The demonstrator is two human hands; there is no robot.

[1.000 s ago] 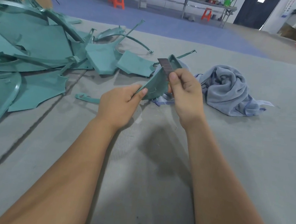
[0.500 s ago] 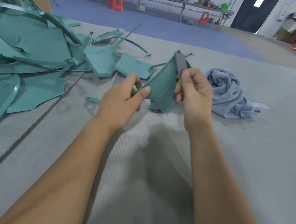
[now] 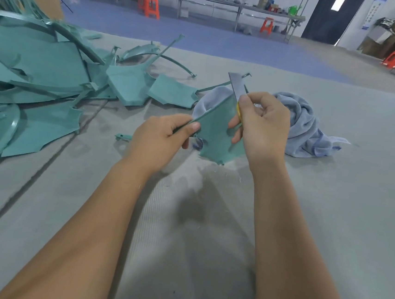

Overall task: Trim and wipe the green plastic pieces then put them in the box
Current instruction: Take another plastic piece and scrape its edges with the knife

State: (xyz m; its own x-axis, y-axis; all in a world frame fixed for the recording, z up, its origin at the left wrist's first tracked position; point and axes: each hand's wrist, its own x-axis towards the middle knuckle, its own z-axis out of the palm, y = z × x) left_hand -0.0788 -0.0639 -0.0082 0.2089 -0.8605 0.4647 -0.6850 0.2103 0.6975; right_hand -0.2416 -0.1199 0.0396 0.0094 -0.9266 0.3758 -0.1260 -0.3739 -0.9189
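Hands flank green piece [image 3: 217,136]: left [image 3: 161,143] pinches it, right [image 3: 261,129] grips blade [image 3: 235,86].

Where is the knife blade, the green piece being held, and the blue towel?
Grey flat metal knife blade [image 3: 234,85], head view: on the middle of the bare blade above the thumb.
Green flat plastic piece [image 3: 217,132], head view: on its broad face between the hands.
Crumpled pale blue cloth towel [image 3: 305,126], head view: on its middle folds.
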